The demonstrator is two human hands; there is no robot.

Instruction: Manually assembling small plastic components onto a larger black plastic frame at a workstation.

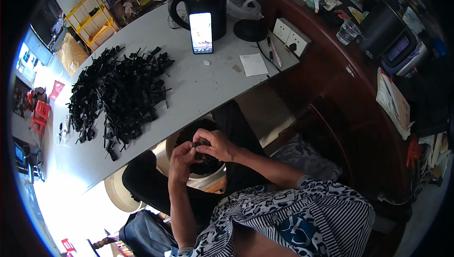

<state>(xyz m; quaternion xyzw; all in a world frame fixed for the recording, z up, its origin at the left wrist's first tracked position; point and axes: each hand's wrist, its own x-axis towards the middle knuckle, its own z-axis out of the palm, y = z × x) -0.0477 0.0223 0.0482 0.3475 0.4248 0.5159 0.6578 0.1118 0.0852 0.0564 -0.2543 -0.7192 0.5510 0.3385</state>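
Over the lap, the left hand [179,156] and the right hand [215,146] meet fingertip to fingertip, each pinched nearly closed on a small dark piece [196,147] that the fingers mostly hide. Just beneath is a round, pale-rimmed bucket [203,177] between the knees, with dark pieces [209,165] lying in it. A dark bag [149,233] lies nearer, to the left.

As far as can be judged, the work is mid-run: one piece is being handled, some lie in the bucket, and a large, tangled heap of black parts [130,87] covers the left of the table [198,94]. Which lot is finished and which is waiting, I cannot tell.

The table is pale grey with a curved edge. Farther across it stand a lit phone [202,34] and, behind that, a black kettle [219,1] — its round base [250,30] to the right, past a white paper [254,64]. A dark red wooden counter [326,51] curves along the right. Far left are red stools [40,115] and a yellow rack [92,18] — glare washes out the floor on that side.
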